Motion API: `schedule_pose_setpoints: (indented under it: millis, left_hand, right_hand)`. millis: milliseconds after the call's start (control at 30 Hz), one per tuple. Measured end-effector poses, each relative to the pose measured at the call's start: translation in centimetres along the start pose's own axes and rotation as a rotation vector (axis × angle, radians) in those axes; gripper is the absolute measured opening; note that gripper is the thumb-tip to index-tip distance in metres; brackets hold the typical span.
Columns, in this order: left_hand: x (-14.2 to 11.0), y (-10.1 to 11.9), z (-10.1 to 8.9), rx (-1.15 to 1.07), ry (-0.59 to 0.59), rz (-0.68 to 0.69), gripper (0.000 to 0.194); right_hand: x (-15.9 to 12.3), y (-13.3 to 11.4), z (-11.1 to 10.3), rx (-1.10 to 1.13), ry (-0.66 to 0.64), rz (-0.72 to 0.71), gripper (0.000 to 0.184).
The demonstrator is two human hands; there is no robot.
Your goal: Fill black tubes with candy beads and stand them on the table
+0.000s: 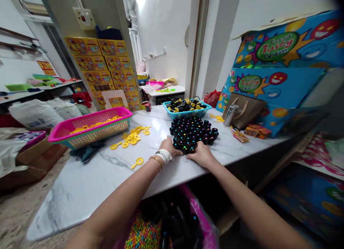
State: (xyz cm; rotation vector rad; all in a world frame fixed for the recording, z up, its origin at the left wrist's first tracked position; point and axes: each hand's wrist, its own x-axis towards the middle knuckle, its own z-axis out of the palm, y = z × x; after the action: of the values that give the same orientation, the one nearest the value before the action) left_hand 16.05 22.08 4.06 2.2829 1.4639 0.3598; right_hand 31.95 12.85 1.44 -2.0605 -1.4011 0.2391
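Observation:
A tight cluster of small black tubes (192,128) stands upright on the white marble-patterned table (107,191), with coloured dots showing in their tops. My left hand (170,147) presses on the cluster's near left corner, fingers bent round the outer tubes and thumb along the front. At the near right corner, my right hand (201,155) closes on the tubes in the same way, its thumb pointing inward. The fingertips are partly hidden. Behind the cluster is a blue basket (176,115) of black tubes with yellow parts. Yellow ring-ended wands (133,137) lie to the left.
A pink basket (90,124) holding yellow pieces stands at the left, by a dark cloth (87,150). A metal can (230,115), a brown bag (245,111) and blue gum boxes (279,80) stand at the right. Below the table edge, a bag holds colourful balls (145,231) and black tubes.

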Motion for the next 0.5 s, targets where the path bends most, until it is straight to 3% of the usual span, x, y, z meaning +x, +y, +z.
schedule_pose_setpoints:
  millis: [167, 267, 367, 433, 500]
  left_hand:
    - [-1.3, -0.3, -0.3, 0.003, 0.040, -0.004, 0.086]
    - [-3.6, -0.4, 1.0, 0.032, 0.122, -0.015, 0.106]
    - [-5.0, -0.7, 2.8, 0.145, 0.129, 0.017, 0.124]
    - [-5.0, -0.7, 3.6, 0.232, 0.112, 0.049, 0.125]
    - [-4.3, -0.6, 4.0, 0.289, 0.099, 0.040, 0.121]
  right_hand:
    - [-0.8, -0.8, -0.5, 0.002, -0.021, 0.016, 0.060]
    - [-3.3, 0.3, -1.1, -0.006, -0.022, -0.011, 0.065]
    - [-5.5, 1.8, -1.1, -0.160, 0.091, -0.061, 0.055]
    - [-5.9, 2.1, -0.9, -0.280, 0.140, -0.100, 0.055]
    - [-5.3, 1.5, -0.5, -0.362, 0.106, -0.121, 0.058]
